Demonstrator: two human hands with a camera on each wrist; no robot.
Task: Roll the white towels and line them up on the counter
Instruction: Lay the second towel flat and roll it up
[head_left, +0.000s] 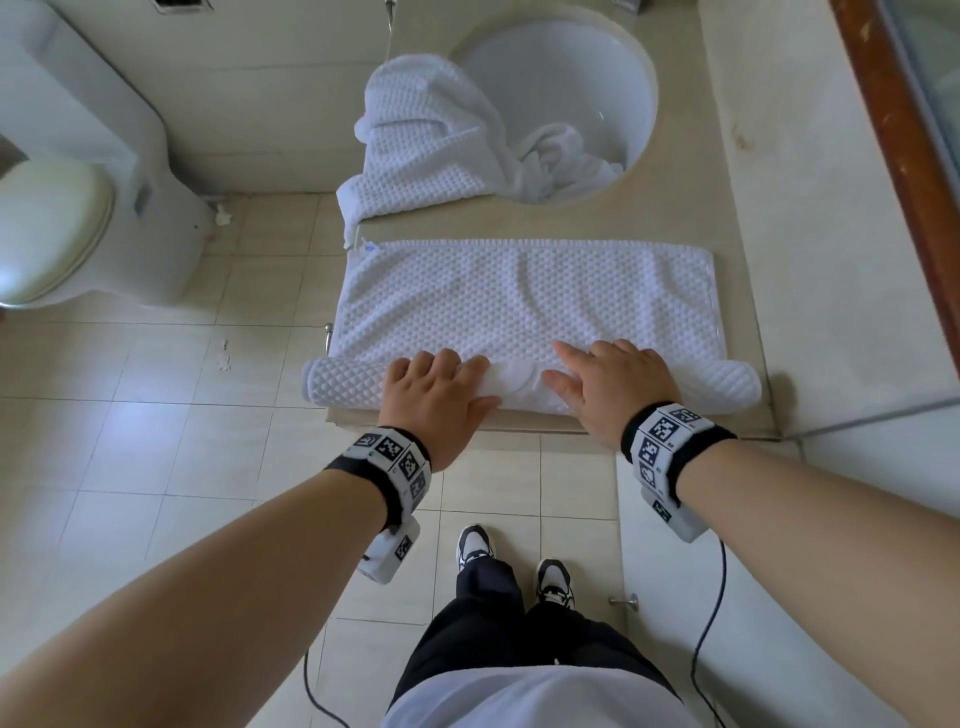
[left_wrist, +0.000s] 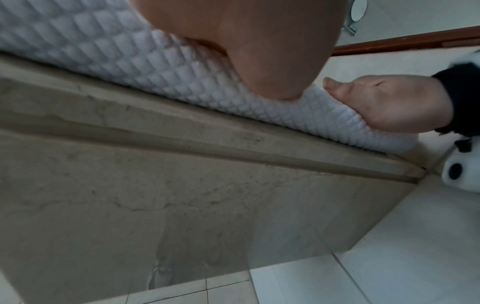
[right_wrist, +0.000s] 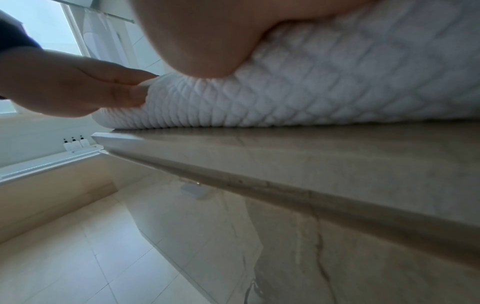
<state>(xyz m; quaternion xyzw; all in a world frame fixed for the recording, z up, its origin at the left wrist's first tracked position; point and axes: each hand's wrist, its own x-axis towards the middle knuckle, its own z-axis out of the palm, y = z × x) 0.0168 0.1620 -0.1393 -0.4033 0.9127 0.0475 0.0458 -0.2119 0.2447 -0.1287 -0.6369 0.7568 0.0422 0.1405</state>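
Your left hand (head_left: 436, 397) curls round the rolled end of the towel (head_left: 519, 296) at the near edge of the surface (head_left: 685, 218); your right hand (head_left: 610, 389) presses it, fingers straight.

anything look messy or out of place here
The crumpled towel slumps half into the sink, one corner hanging off the counter edge; white scraps lie on the floor. The half-rolled towel looks tidy.

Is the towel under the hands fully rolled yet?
Partly. The towel has its near edge rolled under the left hand and right hand; the rest lies flat.
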